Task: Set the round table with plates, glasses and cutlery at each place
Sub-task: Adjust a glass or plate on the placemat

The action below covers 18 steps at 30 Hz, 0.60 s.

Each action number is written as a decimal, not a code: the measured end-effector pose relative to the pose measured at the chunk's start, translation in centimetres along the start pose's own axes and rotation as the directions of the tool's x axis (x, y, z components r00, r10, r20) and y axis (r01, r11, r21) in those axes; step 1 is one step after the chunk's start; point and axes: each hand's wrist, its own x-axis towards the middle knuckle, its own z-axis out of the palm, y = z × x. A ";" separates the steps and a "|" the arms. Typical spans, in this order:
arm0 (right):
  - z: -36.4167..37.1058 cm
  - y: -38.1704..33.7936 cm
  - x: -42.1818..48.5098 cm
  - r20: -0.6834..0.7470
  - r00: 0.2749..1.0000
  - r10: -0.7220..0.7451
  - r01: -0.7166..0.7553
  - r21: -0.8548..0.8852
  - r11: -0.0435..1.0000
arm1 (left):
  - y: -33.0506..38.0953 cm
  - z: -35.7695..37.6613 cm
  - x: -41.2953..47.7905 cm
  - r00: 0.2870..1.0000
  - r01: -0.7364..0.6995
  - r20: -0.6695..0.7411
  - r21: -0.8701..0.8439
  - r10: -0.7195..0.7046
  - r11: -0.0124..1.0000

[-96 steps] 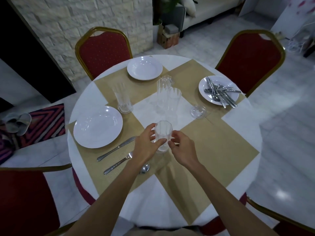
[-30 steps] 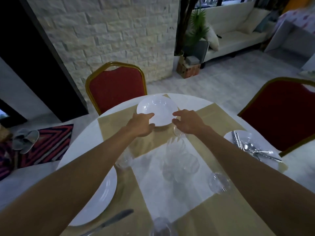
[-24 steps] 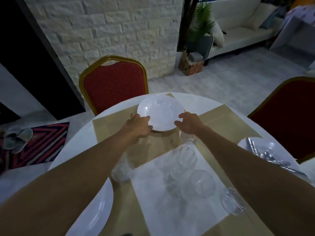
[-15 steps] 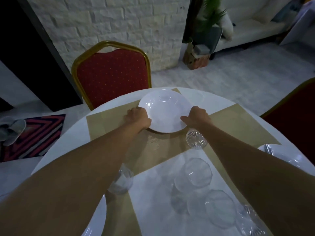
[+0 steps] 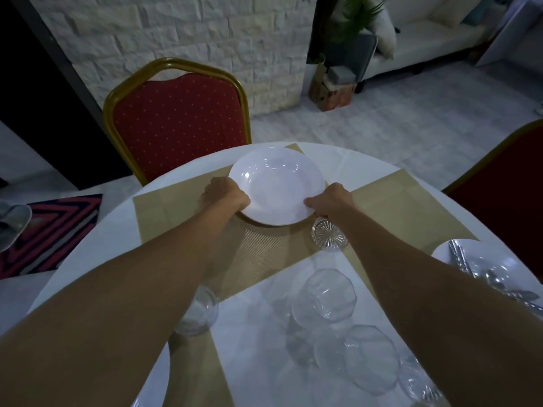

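Near glasses: I see 2 clear faceted glasses (image 5: 324, 298) standing together on the white centre of the round table (image 5: 349, 155), between my forearms; a 3rd glass (image 5: 197, 314) stands under my left forearm, partly hidden.
Cutlery plate: at my right edge a white plate (image 5: 440, 254) carries a heap of cutlery (image 5: 467, 267); I cannot count the pieces.
Small glass: 1 ribbed glass (image 5: 329, 237) stands on the tan placemat (image 5: 264, 245), just beside the near right rim of the far plate and right below my right wrist.
Left hand: my left hand (image 5: 224, 193) is clenched on the left rim of the far plate, thumb on top.
Right hand: my right hand (image 5: 330, 199) grips the right rim the same way, fingers tucked under.
Far plate: the white plate (image 5: 276, 185) sits on the placemat at the far place; whether it is flat down or slightly lifted I cannot tell.
Beyond: a red chair (image 5: 179, 113) with a gold frame faces that place.
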 end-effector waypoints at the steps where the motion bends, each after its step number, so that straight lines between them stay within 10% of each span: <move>1: -0.1 0.1 0.1 0.019 1.000 0.024 -0.024 0.034 0.999 | -0.1 0.0 -0.1 0.999 -0.013 0.032 -0.027 0.014 1.000; 10: -2.6 1.4 -0.8 0.125 0.990 0.061 -0.083 0.181 0.980 | -1.5 -1.7 -1.6 0.949 0.122 0.316 -0.414 0.016 0.902; 18: -8.8 1.3 -5.7 0.135 0.985 -0.111 0.039 0.449 0.893 | -2.1 -5.1 -6.8 0.940 -0.090 0.213 -0.597 0.266 0.797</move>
